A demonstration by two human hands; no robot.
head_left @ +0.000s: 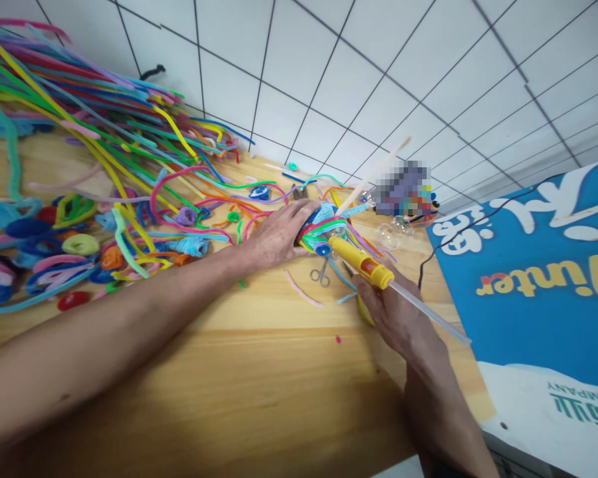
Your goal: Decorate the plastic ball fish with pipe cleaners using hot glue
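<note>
My right hand [396,305] is closed round a yellow hot glue gun [361,259], and a clear glue stick [428,312] juts from its rear. The gun's nozzle end meets a colourful pipe-cleaner craft [323,229] with blue, green and red parts. Around the left side of that craft, my left hand [279,236] is closed, its fingertips partly hidden. Just below the craft, small scissors [320,273] lie on the wooden table [259,378]. A loose pink strip [303,289] rests beside them.
A big heap of pipe cleaners [80,86] fills the back left. Coiled pieces [80,245] cover the left side. Clear plastic balls [393,232] lie at the back. A blue printed board [538,265] stands on the right, with a black cable [448,229] crossing it. White tiled wall [309,66] lies behind.
</note>
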